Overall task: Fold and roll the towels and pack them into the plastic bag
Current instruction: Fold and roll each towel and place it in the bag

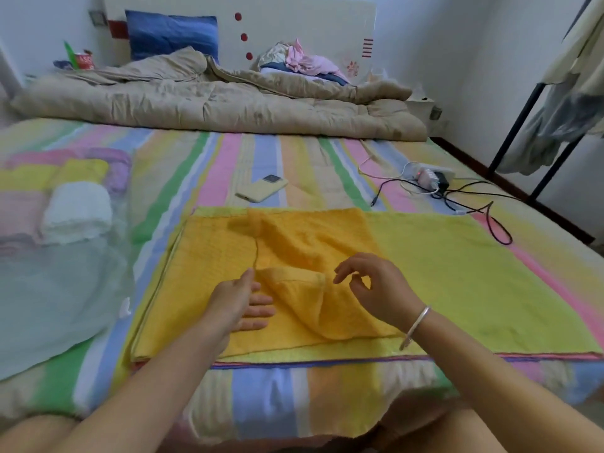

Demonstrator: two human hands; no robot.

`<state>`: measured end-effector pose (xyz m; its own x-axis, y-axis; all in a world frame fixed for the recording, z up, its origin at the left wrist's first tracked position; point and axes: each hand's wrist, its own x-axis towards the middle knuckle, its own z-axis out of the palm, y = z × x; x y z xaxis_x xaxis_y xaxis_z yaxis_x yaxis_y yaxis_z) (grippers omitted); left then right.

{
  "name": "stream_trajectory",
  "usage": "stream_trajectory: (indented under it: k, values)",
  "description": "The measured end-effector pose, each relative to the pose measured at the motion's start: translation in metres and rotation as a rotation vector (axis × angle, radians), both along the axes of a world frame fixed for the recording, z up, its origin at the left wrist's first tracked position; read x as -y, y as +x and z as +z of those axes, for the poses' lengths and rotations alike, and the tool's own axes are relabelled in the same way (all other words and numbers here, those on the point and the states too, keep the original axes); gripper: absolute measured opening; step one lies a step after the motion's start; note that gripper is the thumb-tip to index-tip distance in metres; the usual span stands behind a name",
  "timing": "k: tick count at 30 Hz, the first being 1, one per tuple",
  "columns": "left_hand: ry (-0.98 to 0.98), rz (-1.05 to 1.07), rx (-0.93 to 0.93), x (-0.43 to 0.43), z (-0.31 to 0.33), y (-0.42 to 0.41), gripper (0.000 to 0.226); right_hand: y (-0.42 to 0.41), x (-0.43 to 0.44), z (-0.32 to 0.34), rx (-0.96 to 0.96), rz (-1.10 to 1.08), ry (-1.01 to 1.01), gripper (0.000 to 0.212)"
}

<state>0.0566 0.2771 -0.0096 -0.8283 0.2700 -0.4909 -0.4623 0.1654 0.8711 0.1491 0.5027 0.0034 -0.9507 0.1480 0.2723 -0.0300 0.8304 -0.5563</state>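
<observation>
Left hand [243,304] seemingly flat on orange towel [294,238]

The left hand [243,305] lies flat on the orange towel [209,256] and hides the bit under it. The orange towel covers the left part of the yellow-green towel [457,273]. The plastic bag [49,305], by the left edge of the bed [261,158], is cut off at the picture's side. The rolled towels [78,214] seem to be inside it and look foggy. The words on the red cup [84,60] are too small to read. The brown quilt [212,106] hides the bottom of the blue pillow [170,34].
</observation>
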Motion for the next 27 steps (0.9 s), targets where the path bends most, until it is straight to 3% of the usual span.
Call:
stream_trajectory:
  k: [2, 5, 8, 12, 17, 19, 23, 27]
  values:
    - [-0.107, -0.045, -0.126, -0.006, -0.003, -0.005, 0.038, -0.026, -0.010, -0.005, 0.038, 0.006, 0.096, 0.034]
    - [-0.415, -0.163, -0.516, -0.015, -0.004, -0.012, 0.032, -0.075, -0.013, -0.007, 0.039, 0.049, 0.133, 0.029]
    - [-0.699, -0.404, -0.791, -0.020, 0.002, -0.022, 0.039, -0.126, -0.005, -0.004, 0.004, 0.078, 0.140, 0.023]
    - [-0.497, -0.666, -0.528, -0.025, 0.006, -0.033, 0.046, -0.193, 0.014, -0.002, 0.084, 0.172, 0.168, 0.034]
    - [-0.347, -0.508, -0.195, -0.015, 0.009, -0.047, 0.068, -0.258, 0.040, -0.003, 0.251, 0.259, 0.166, 0.038]
    - [-0.332, -0.468, -0.127, -0.008, 0.010, -0.048, 0.065, -0.268, 0.046, -0.002, 0.314, 0.294, 0.217, 0.037]
    - [-0.354, -0.454, -0.208, 0.006, 0.005, -0.043, 0.036, -0.273, 0.052, -0.004, 0.365, 0.338, 0.376, 0.028]
    - [-0.388, -0.443, -0.353, 0.012, -0.005, -0.034, 0.006, -0.272, 0.056, -0.002, 0.304, 0.268, 0.316, 0.018]
